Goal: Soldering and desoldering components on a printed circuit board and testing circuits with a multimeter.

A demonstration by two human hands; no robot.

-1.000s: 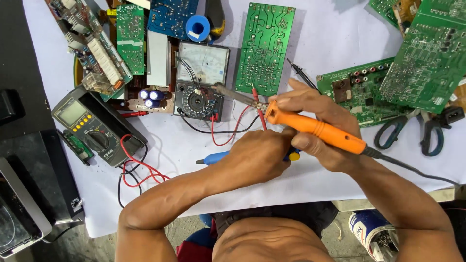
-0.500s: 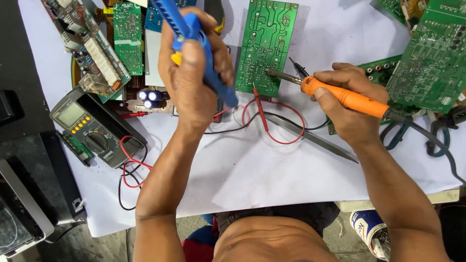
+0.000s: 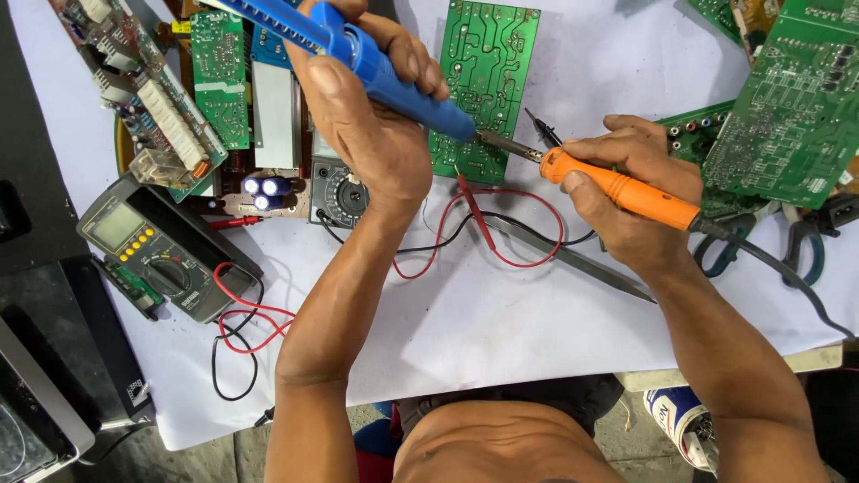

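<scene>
On the counter, step: we desolder the green circuit board.
Left hand: closed on blue desoldering pump.
Right hand: closed on orange soldering iron.
Next: we likely need both tips on one joint.

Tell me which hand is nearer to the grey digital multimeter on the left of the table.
Left. The left hand, gripping the blue desoldering pump, is raised just right of the multimeter. The right hand, holding the orange soldering iron, is much farther right.

Bright, even light; soft shadows; sharp
</scene>
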